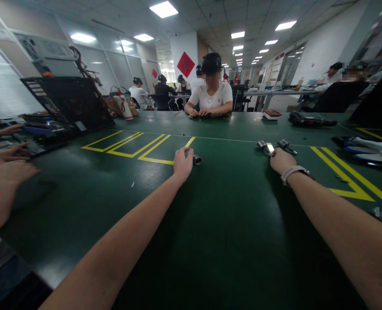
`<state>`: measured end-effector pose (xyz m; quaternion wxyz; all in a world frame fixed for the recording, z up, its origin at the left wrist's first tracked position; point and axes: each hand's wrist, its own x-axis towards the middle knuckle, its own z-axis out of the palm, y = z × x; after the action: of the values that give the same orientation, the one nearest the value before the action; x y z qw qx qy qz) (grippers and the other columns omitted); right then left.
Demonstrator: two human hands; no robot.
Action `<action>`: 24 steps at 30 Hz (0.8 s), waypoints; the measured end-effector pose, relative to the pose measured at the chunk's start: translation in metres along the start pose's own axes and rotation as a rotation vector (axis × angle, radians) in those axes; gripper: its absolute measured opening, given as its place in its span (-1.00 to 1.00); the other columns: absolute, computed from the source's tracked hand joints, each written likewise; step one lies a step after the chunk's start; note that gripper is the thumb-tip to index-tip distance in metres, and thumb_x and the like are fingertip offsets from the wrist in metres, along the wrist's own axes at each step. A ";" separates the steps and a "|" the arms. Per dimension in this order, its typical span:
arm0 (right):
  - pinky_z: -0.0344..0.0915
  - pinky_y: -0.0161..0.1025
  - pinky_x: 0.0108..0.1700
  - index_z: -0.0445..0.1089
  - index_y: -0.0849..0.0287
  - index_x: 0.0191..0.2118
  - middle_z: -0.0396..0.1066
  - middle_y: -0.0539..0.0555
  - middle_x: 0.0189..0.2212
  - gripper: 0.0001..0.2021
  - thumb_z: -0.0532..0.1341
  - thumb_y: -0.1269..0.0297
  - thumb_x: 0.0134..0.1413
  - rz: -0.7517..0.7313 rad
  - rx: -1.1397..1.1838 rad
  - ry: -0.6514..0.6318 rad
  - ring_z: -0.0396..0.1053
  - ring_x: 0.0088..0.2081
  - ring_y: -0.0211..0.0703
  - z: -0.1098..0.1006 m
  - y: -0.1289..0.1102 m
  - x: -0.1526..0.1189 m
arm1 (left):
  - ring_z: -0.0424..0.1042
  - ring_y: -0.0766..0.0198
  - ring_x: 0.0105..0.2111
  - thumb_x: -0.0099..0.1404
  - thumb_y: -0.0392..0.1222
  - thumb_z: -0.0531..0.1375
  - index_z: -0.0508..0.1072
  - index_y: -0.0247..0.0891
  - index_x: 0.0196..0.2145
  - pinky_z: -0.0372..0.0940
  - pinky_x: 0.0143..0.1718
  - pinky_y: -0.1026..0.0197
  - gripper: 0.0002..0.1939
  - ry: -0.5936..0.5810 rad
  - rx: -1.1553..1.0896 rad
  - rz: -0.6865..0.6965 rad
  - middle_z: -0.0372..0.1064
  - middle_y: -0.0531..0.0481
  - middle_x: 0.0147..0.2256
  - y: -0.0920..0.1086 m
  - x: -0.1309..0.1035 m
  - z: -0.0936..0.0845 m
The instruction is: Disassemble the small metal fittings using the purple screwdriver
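My left hand [183,163] rests low over the green table with its fingers curled. A short, hollow metal cylinder like a socket [197,159] sticks out at its right side, apparently in its grip. Farther right, my right hand [281,162], with a watch [294,173] at the wrist, is closed around a shiny flat-looking metal piece [270,148], whose lower end is hidden by the fingers. Just beyond the knuckles lies a metal fitting with a thin shank [287,147]. Another small metal fitting [262,146] sits to the left of the shiny piece.
Yellow tape outlines [122,154] mark the green tabletop [229,241]. A co-worker's hand [14,172] reaches in from the left. Across the table sits a person [212,92]. A black tool [312,119], a red-and-white box [271,114] and blue-white items [368,150] lie right.
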<state>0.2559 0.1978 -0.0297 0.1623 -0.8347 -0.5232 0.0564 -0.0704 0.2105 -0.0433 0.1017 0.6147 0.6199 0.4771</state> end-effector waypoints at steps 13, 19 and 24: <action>0.34 -0.03 -0.13 0.29 0.22 0.01 0.33 0.15 -0.03 -0.67 0.16 0.21 0.17 0.010 -0.051 -0.076 0.38 -0.12 -0.08 -0.003 -0.008 0.020 | 0.32 0.12 -0.05 0.32 -0.16 -0.01 0.39 -0.38 -0.10 0.20 0.01 0.13 -0.68 0.023 0.056 0.034 0.33 -0.23 -0.09 0.009 -0.006 -0.007; 0.34 -0.03 -0.12 0.29 0.20 0.02 0.32 0.14 -0.02 -0.68 0.15 0.22 0.17 -0.023 -0.061 -0.086 0.37 -0.11 -0.08 0.001 -0.008 0.025 | 0.34 0.15 -0.08 0.33 -0.21 -0.03 0.40 -0.37 -0.14 0.24 -0.03 0.13 -0.71 0.021 0.096 0.032 0.35 -0.19 -0.13 0.006 -0.004 -0.005; 0.35 -0.03 -0.13 0.29 0.19 0.01 0.33 0.13 -0.03 -0.69 0.15 0.22 0.18 -0.056 -0.050 -0.127 0.38 -0.12 -0.09 -0.005 0.007 0.013 | 0.35 0.12 -0.08 0.33 -0.21 -0.05 0.41 -0.39 -0.14 0.25 -0.04 0.10 -0.69 -0.022 0.133 0.052 0.35 -0.23 -0.12 0.006 -0.003 -0.004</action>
<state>0.2691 0.2052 -0.0262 0.1093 -0.8182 -0.5570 0.0917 -0.0687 0.2052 -0.0386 0.0551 0.6411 0.6329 0.4307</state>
